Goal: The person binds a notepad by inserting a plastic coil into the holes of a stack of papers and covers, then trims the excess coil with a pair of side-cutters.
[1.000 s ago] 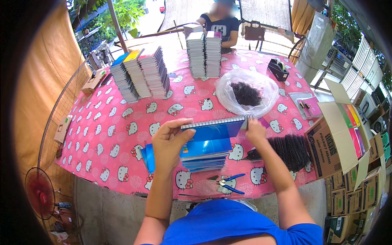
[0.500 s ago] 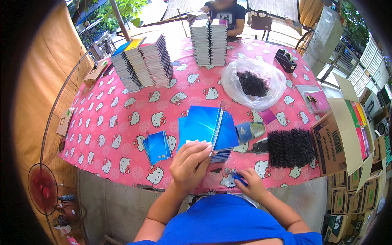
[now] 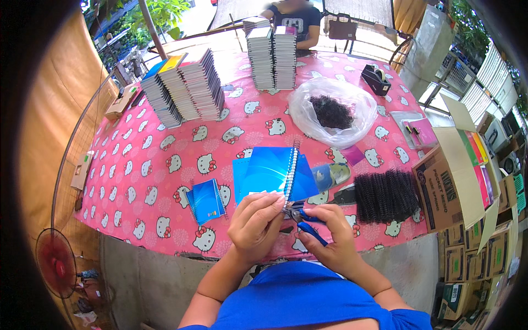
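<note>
In the head view, the left hand [image 3: 256, 223] has its fingers drawn together on the near end of a glossy blue spiral-bound notebook [image 3: 268, 168], over the pink, cat-printed desk [image 3: 187, 151]. The right hand [image 3: 335, 234] curls round blue-handled metal pliers [image 3: 312, 233], handles spread, tip at the notebook's wire coil [image 3: 292, 176].

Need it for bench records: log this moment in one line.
left hand: holds blue notebook | right hand: grips blue-handled pliers at lower end of notebook coil | right of hands: black coils
</note>
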A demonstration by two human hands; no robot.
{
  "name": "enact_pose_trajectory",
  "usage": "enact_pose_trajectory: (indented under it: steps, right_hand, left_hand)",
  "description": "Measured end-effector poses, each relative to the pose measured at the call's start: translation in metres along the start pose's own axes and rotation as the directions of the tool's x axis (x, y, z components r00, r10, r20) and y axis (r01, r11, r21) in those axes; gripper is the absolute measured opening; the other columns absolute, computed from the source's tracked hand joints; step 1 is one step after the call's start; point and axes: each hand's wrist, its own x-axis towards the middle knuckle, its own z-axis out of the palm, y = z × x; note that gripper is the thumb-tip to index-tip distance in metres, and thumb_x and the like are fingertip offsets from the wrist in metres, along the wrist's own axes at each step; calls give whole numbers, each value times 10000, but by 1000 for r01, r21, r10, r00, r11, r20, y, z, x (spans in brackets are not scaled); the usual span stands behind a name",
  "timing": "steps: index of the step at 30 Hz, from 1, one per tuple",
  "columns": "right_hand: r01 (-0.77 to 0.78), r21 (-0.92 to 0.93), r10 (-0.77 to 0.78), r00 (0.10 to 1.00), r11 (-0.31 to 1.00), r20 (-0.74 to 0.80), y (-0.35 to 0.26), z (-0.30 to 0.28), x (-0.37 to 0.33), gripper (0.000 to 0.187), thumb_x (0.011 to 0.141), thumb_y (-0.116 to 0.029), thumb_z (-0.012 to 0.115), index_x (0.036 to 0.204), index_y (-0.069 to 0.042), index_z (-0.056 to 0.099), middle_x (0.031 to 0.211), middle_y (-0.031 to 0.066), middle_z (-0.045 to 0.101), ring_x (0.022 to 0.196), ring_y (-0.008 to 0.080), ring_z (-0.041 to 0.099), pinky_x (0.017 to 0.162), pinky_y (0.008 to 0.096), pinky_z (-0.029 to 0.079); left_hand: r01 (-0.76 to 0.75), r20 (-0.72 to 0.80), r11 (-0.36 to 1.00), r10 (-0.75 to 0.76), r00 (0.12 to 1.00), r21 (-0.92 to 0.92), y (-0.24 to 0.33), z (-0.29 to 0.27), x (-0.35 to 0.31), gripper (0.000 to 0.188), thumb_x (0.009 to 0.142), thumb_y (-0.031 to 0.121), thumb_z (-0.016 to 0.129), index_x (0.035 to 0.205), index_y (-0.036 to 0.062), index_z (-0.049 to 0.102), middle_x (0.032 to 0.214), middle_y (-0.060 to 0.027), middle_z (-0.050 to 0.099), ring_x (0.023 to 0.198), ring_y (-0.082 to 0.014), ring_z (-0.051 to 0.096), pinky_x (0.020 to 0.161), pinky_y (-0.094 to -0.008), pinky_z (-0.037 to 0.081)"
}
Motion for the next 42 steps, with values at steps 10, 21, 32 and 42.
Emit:
enact_pose_trajectory:
  steps: [10, 21, 32, 42]
  right_hand:
    - [-507, 371, 359, 844, 778, 399, 58, 13, -38, 427, 861, -284, 669, 1180, -25, 553, 1116, 114, 598, 1023, 227, 575, 903, 359, 448]
    - [-336, -710, 50, 919, 619, -391, 178, -110, -26, 195, 765, -201, 682, 884, -48, 663, 992, 155, 613, 939, 340, 560, 839, 448, 432]
    - [-674, -717, 520, 682, 177, -513, 203, -174, 5, 206, 778, -192, 712, 870, -18, 651, 926, 191, 629, 875, 383, 633, 734, 466, 507]
    - [-252, -480, 146, 958, 841, -246, 145, -125, 50, 191, 804, -38, 653, 992, -11, 652, 908, 161, 624, 768, 311, 619, 714, 388, 490]
  left_hand:
    - [357, -237, 933, -339, 910, 36, -29, -49, 4, 150, 842, -36, 621, 989, -19, 648, 896, -98, 662, 831, -187, 628, 771, -338, 525]
    - [200, 432, 619, -710, 556, 759, -186, -94, -55, 397, 940, 224, 477, 1287, 40, 535, 1300, -174, 527, 1107, -273, 504, 1043, -385, 277]
    - [402, 564, 910, -387, 730, 105, -83, -5, 85, 442, 860, 329, 643, 1183, 30, 598, 1166, -156, 601, 1022, -271, 605, 906, -370, 455]
    - [604, 675, 779, -539, 504, 172, -92, 18, 108, 219, 749, 114, 735, 921, -19, 705, 776, -77, 700, 680, -110, 627, 637, -263, 496]
